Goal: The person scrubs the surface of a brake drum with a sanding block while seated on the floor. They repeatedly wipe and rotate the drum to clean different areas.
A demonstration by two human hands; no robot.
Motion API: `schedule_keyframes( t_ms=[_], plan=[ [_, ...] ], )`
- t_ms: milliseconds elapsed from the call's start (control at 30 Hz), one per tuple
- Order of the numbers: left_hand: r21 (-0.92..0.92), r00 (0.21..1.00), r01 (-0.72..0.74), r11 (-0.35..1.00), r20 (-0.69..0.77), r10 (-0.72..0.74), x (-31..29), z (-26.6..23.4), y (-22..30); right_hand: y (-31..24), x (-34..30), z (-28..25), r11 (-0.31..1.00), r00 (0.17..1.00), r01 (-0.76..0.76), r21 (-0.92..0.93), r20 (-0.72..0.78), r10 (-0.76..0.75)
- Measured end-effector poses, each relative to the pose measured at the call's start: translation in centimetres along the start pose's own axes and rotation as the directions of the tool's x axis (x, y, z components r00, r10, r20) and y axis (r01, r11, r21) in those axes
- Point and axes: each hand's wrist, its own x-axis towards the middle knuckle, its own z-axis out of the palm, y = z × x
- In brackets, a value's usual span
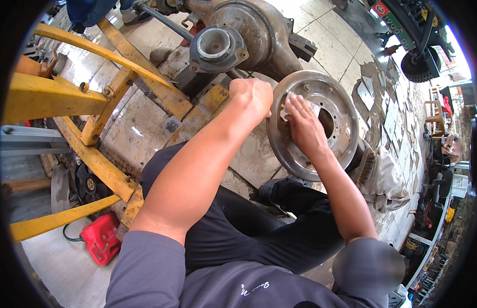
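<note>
I'm looking down at a round steel drum point(320, 123) stood on edge on the tiled floor point(331, 46), its hollow face turned toward me, just right of centre and beyond my knees. My judgement is that the step in hand is rubbing the inner face clean.

My left hand point(251, 97) is clenched over the drum's near-left rim, gripping it so the drum stays upright. My right hand point(304, 126) lies flat inside the hollow, fingers spread, pressing a small pale pad point(292, 105), paper or cloth, I cannot tell which, against the metal just left of the centre hole. So the pad sits under my right fingertips, and the drum is touched by both hands, one on the edge, one on the face.

The next move, as I judge it, calls for steady pressure from the right hand while it works around the bolt holes, and a firm hold by the left so the drum does not roll or tip; the rim looks rusty and rough.

Farther off, past the drum, lies a rusty axle housing point(249, 31) with a hub point(215, 46) facing up. A yellow frame point(100, 97) runs along the left, and a red can point(101, 237) sits near left on the floor. A grey rag point(385, 179) lies right of the drum.
</note>
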Motion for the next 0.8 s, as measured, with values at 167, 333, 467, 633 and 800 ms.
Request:
schedule_keyframes(
  t_ms=[167, 333, 467, 633, 800],
  plan=[
    [-0.016, 1.0, -0.022, 1.0, -0.007, 0.022, -0.1, 0.3, -0.3, -1.1, -0.7, 0.2, 0.998, 0.997, 0.053, 0.034, 0.053, -0.055],
    [-0.002, 1.0, -0.009, 1.0, -0.009, 0.009, -0.2, 0.0, -0.1, -0.2, -0.4, 0.2, 1.0, 1.0, 0.013, 0.016, 0.012, -0.013],
    [0.002, 1.0, -0.006, 1.0, 0.001, 0.006, -0.3, 0.0, 0.1, 0.1, -0.5, -0.2, 1.0, 1.0, 0.014, 0.023, 0.022, -0.015],
    [0.013, 0.999, -0.03, 0.999, -0.028, 0.03, -0.2, 0.4, -0.3, -1.2, -0.5, -0.3, 0.997, 0.997, 0.068, 0.037, 0.044, -0.069],
    [0.001, 1.0, -0.005, 1.0, 0.011, 0.005, -0.2, 0.2, -0.1, 0.9, 0.0, -0.8, 0.988, 0.991, -0.123, 0.094, -0.038, 0.127]
  ],
)
